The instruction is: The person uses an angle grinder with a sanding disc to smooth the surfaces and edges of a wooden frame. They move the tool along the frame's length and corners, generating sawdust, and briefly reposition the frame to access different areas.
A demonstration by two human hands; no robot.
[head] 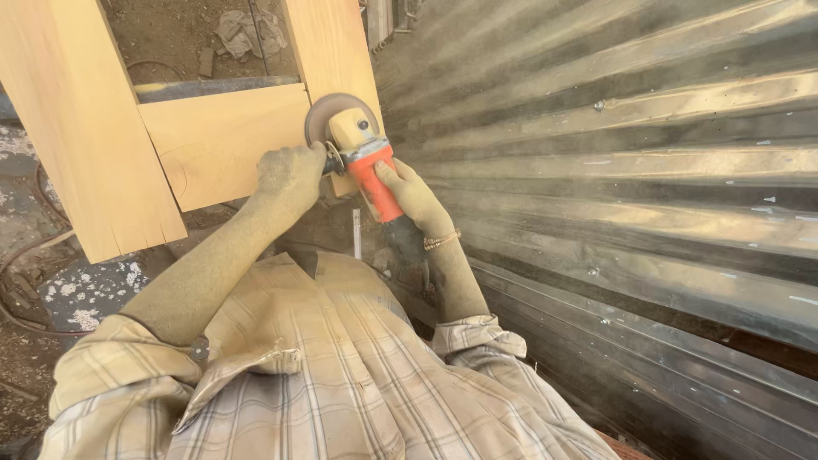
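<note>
The orange-bodied angle grinder [365,162] was held against the pale wooden frame [223,140], its disc laid flat for sanding. The left hand [290,176] was closed around the side handle, the right hand [415,198] around the body, for steadiness.

A corrugated metal wall [613,170] fills the right half of the frame, its ridges running slantwise from the upper middle down to the lower right, dulled with dust and catching warm light along the crests. A few small bolt heads dot it. At the top of the frame, between the pale uprights, bare dirt floor [170,34] shows, with a crumpled grey rag [249,32] lying on it and a small brown block [206,61] just beside the rag. At the left edge, dark cables [25,255] curl over the ground. Near the lower left lies a dark patch of floor flecked with white [85,294].
</note>
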